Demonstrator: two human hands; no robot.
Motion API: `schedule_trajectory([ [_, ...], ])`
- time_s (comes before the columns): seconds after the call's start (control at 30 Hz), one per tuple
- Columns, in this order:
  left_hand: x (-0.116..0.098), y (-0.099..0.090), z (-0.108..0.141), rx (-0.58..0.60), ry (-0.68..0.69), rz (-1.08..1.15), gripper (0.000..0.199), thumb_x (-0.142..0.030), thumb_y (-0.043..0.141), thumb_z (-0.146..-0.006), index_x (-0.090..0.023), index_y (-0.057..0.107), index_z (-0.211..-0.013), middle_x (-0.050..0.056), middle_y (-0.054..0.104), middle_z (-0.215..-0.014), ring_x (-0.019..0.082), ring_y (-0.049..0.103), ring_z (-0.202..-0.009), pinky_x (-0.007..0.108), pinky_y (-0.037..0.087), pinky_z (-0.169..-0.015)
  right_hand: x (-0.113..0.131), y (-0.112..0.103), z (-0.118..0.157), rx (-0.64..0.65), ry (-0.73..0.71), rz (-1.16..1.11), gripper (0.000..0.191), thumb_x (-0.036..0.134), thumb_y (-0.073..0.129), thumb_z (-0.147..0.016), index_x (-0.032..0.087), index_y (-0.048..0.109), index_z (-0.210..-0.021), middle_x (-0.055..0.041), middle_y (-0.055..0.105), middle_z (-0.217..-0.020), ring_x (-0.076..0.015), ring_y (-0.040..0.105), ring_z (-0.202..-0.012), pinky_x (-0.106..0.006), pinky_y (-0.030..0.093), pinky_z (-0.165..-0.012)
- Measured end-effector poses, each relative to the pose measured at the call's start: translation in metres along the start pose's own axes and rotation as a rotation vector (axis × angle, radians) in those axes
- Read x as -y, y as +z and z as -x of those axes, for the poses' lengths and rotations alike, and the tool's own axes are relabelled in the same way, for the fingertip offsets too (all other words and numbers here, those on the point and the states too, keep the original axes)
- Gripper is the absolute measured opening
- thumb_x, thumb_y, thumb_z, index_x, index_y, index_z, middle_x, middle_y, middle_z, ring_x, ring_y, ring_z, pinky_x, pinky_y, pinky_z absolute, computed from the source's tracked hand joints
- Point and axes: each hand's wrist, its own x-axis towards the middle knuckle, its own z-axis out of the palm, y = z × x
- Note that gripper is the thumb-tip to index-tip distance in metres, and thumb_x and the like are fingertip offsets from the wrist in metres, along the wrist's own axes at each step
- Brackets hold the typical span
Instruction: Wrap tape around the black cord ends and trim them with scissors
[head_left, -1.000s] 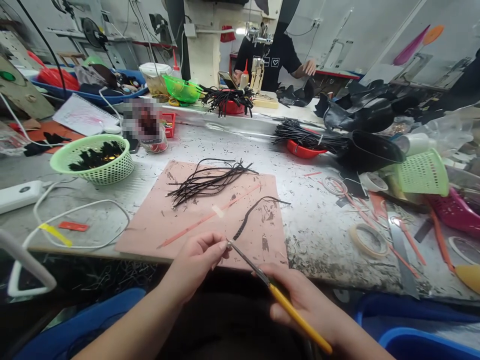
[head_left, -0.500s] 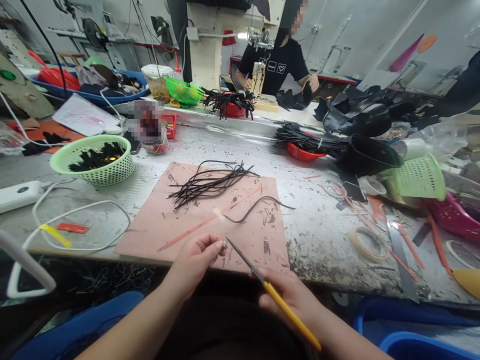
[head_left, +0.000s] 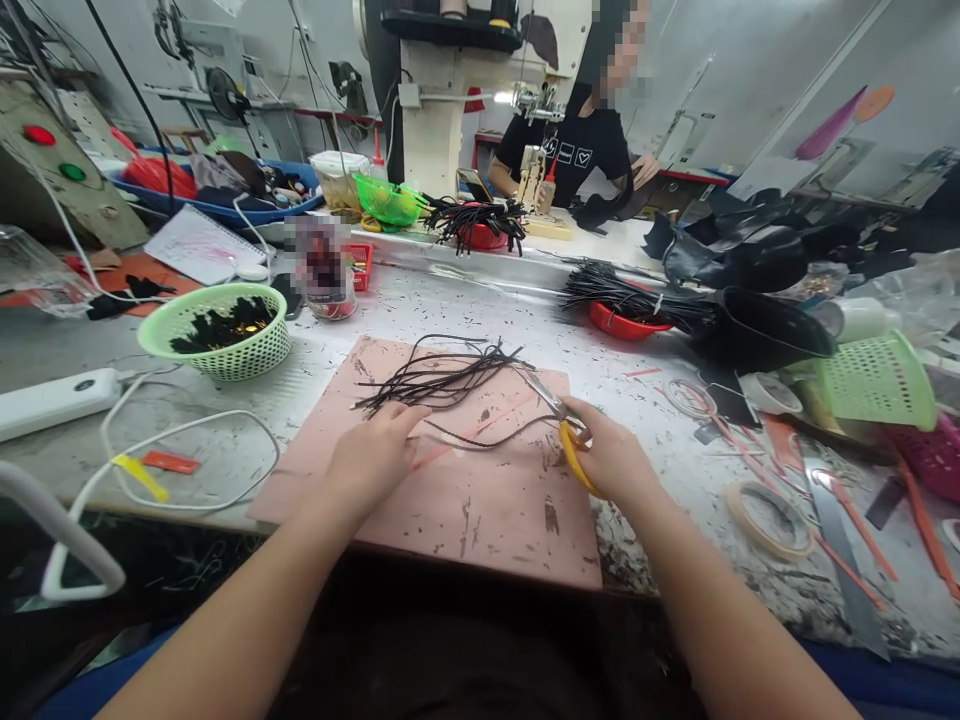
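Over the near left end of a bundle of thin black cords [head_left: 450, 375], my left hand [head_left: 375, 450] is bent with its fingertips closed at the end of a single black cord [head_left: 495, 443]. Its grip is partly hidden behind the back of the hand. That cord curves right across a scuffed pink board [head_left: 510, 530]. My right hand [head_left: 611, 450] grips scissors [head_left: 574, 450] by their yellow handles, at the board's right side. The blades point up and left towards the bundle's right end.
A green basket [head_left: 157, 325] of black pieces stands at left, near a white cable [head_left: 262, 430]. At right lie a tape roll [head_left: 739, 510], a steel ruler [head_left: 840, 560] and a red bowl [head_left: 626, 325] under more cords. A person [head_left: 566, 150] sits across the table.
Both hands have moved forward and apart from their meeting place at the board's near edge. The scissors have swung away over the board's right side. The single cord has shifted left. The view has shifted slightly.
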Motion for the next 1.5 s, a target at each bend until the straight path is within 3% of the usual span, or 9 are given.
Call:
schedule_trajectory([
  [0.23, 0.003, 0.015, -0.022, 0.089, 0.071, -0.075, 0.029, -0.021, 0.039, -0.08, -0.024, 0.066, -0.09, 0.005, 0.063, -0.103, 0.023, 0.061, -0.081, 0.029, 0.039, -0.06, -0.004, 0.02, -0.018, 0.018, 0.065, 0.099, 0.045, 0.022, 0.049, -0.073, 0.027, 0.052, -0.117, -0.0024, 0.068, -0.097, -0.0215, 0.063, -0.083, -0.028, 0.044, -0.061],
  [0.43, 0.013, 0.014, -0.013, 0.04, 0.025, -0.03, 0.024, -0.019, 0.038, -0.08, -0.023, 0.062, -0.082, 0.005, 0.068, -0.089, 0.022, 0.061, -0.077, 0.028, 0.039, -0.059, 0.002, 0.016, -0.034, -0.015, 0.101, 0.097, 0.042, 0.023, 0.05, -0.072, 0.027, 0.053, -0.114, -0.0004, 0.067, -0.081, -0.0196, 0.061, -0.069, -0.026, 0.04, -0.056],
  [0.63, 0.036, -0.004, -0.015, -0.109, -0.135, -0.025, 0.027, -0.018, 0.035, -0.081, -0.021, 0.058, -0.092, 0.007, 0.067, -0.092, 0.023, 0.061, -0.084, 0.029, 0.041, -0.067, 0.039, 0.019, -0.094, -0.201, -0.057, 0.0, 0.042, 0.019, 0.047, -0.072, 0.027, 0.054, -0.113, -0.0011, 0.067, -0.084, -0.0186, 0.061, -0.071, -0.026, 0.039, -0.058],
  [0.77, 0.064, -0.01, -0.026, -0.149, -0.212, -0.035, 0.026, -0.017, 0.037, -0.079, -0.021, 0.06, -0.087, 0.006, 0.066, -0.095, 0.024, 0.059, -0.087, 0.031, 0.04, -0.07, 0.064, 0.021, -0.117, -0.227, -0.167, -0.068, 0.045, 0.019, 0.05, -0.072, 0.028, 0.052, -0.116, -0.0013, 0.066, -0.094, -0.0178, 0.06, -0.068, -0.027, 0.041, -0.061],
  [0.93, 0.064, -0.011, -0.008, -0.217, -0.243, 0.179, 0.03, -0.036, 0.05, -0.074, -0.021, 0.054, -0.1, 0.005, 0.059, -0.093, 0.02, 0.056, -0.078, 0.031, 0.041, -0.067, 0.071, 0.02, -0.079, -0.07, -0.102, -0.363, 0.04, 0.026, 0.058, -0.071, 0.025, 0.054, -0.111, 0.0005, 0.061, -0.071, -0.0168, 0.055, -0.063, -0.029, 0.042, -0.062],
  [1.07, 0.027, 0.0, 0.019, -0.091, -0.283, 1.067, 0.019, -0.031, 0.035, -0.074, -0.023, 0.044, -0.089, -0.004, 0.046, -0.062, 0.012, 0.042, -0.052, 0.023, 0.033, -0.047, 0.079, 0.025, -0.018, 0.198, -0.055, -0.857, 0.051, 0.027, 0.064, -0.067, 0.027, 0.044, -0.114, 0.003, 0.052, -0.072, -0.0138, 0.052, -0.062, -0.027, 0.044, -0.059],
  [1.17, 0.001, 0.012, 0.035, 0.024, -0.285, 1.412, 0.015, -0.02, 0.043, -0.067, -0.023, 0.039, -0.081, -0.006, 0.045, -0.063, 0.009, 0.039, -0.052, 0.019, 0.03, -0.046, 0.094, 0.028, 0.019, 0.319, -0.007, -1.11, 0.054, 0.023, 0.066, -0.066, 0.029, 0.041, -0.113, 0.0024, 0.053, -0.078, -0.0132, 0.052, -0.067, -0.025, 0.045, -0.06],
  [1.37, -0.013, 0.019, 0.054, -0.057, -0.056, 1.09, 0.009, -0.021, 0.044, -0.079, -0.024, 0.039, -0.086, -0.003, 0.049, -0.079, 0.012, 0.051, -0.075, 0.027, 0.043, -0.068, 0.117, 0.024, 0.038, 0.259, 0.014, -1.263, 0.05, 0.017, 0.067, -0.065, 0.033, 0.045, -0.107, 0.0045, 0.057, -0.078, -0.0128, 0.054, -0.07, -0.024, 0.044, -0.065],
  [1.5, -0.017, 0.019, 0.061, -0.046, 0.048, 0.82, 0.011, -0.018, 0.039, -0.08, -0.025, 0.038, -0.088, -0.002, 0.053, -0.077, 0.014, 0.057, -0.072, 0.029, 0.046, -0.066, 0.122, 0.019, 0.037, 0.275, -0.005, -1.186, 0.048, 0.017, 0.067, -0.064, 0.031, 0.046, -0.105, 0.0058, 0.056, -0.071, -0.0126, 0.052, -0.065, -0.025, 0.043, -0.063],
])
